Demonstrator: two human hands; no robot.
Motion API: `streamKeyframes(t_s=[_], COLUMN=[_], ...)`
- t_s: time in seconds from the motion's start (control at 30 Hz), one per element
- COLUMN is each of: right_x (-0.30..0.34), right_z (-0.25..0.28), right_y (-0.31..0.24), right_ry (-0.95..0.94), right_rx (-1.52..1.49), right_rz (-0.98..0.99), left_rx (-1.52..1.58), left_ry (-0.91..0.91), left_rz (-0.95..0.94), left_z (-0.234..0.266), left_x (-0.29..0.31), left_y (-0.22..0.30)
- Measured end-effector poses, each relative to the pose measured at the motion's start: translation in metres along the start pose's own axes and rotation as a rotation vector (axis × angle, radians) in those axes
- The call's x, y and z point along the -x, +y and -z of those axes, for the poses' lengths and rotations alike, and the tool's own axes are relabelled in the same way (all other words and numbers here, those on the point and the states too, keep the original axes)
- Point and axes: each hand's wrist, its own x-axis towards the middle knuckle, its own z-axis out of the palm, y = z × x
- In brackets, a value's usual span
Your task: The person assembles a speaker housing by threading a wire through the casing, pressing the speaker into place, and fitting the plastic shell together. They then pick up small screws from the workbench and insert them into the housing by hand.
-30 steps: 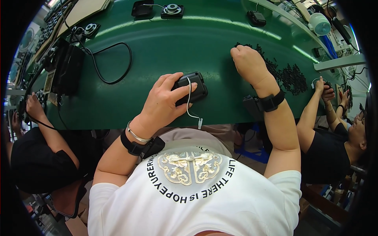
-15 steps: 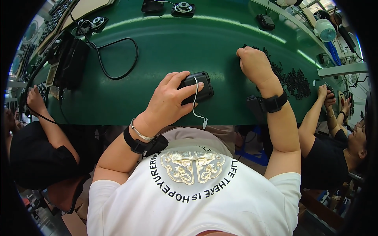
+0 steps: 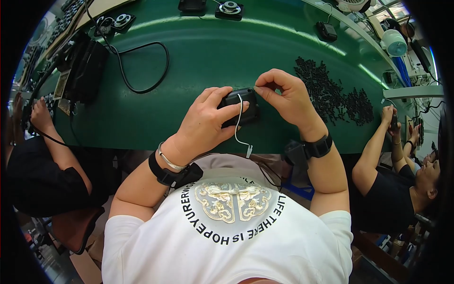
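My left hand (image 3: 200,115) is closed around a small black plastic case (image 3: 247,116), its fingers across the top and side. A thin white cable (image 3: 239,128) comes out of the case, passes by my index finger and ends in a small white connector over the table's near edge. My right hand (image 3: 287,97) is at the case's far right corner, thumb and index finger pinched together. Whatever is between those fingertips is too small to make out. Right of that hand lies a pile of small black peg-like pieces (image 3: 326,92).
A black cord (image 3: 166,61) loops over the green table (image 3: 203,57) at the left, by a black box-shaped device (image 3: 92,71). Round speaker-like units (image 3: 230,7) sit along the far side. Another black case (image 3: 326,31) stands far right. Co-workers (image 3: 385,189) sit on both sides.
My right hand has moved left and nearer, from the pile of black pieces to the corner of the case. The left hand keeps its hold on the case.
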Motion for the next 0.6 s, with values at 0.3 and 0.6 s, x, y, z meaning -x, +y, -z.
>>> streamKeyframes(t_s=[0.3, 0.6], right_x=[-0.004, -0.0045], right_z=[-0.0077, -0.0055], right_y=[0.0093, 0.0039], right_ry=[-0.004, -0.026], right_rx=[0.237, 0.517], right_rz=[0.184, 0.427], left_rx=[0.0, 0.001], left_ry=[0.028, 0.047], left_rz=[-0.017, -0.022], left_z=[-0.0008, -0.0014], left_x=[-0.0002, 0.0002], left_y=[-0.0005, -0.0005])
